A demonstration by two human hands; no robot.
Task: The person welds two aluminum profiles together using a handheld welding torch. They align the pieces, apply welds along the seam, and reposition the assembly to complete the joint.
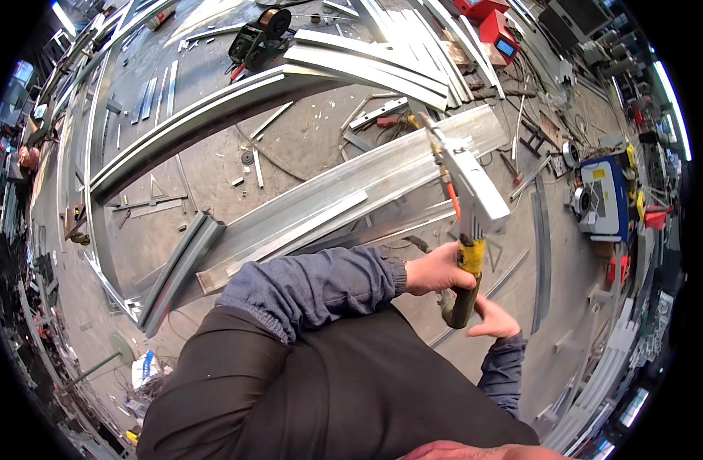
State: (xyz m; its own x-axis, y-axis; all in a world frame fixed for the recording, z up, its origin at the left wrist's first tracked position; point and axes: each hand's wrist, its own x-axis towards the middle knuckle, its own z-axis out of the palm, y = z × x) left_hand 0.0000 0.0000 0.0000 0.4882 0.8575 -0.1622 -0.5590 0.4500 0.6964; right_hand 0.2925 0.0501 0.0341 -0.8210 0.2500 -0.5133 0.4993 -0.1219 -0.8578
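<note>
My left hand is wrapped round the dark handle of a torch-like tool, just below a band of yellow tape. Thin brass-coloured and orange parts extend from its upper end. A pale metal piece shows right beside these parts; whether it joins the tool I cannot tell. Close to the handle's lower right side is my right hand, its thumb raised apart from the fingers, whose tips are partly hidden. Beyond both hands lies a wide steel channel on the floor, a narrow bright strip resting in it.
A long steel beam frame spans the left and far floor. Dark beams lie at left. A wire-spool unit and stacked strips are at the back. A blue-and-white machine stands at right, near grey bars.
</note>
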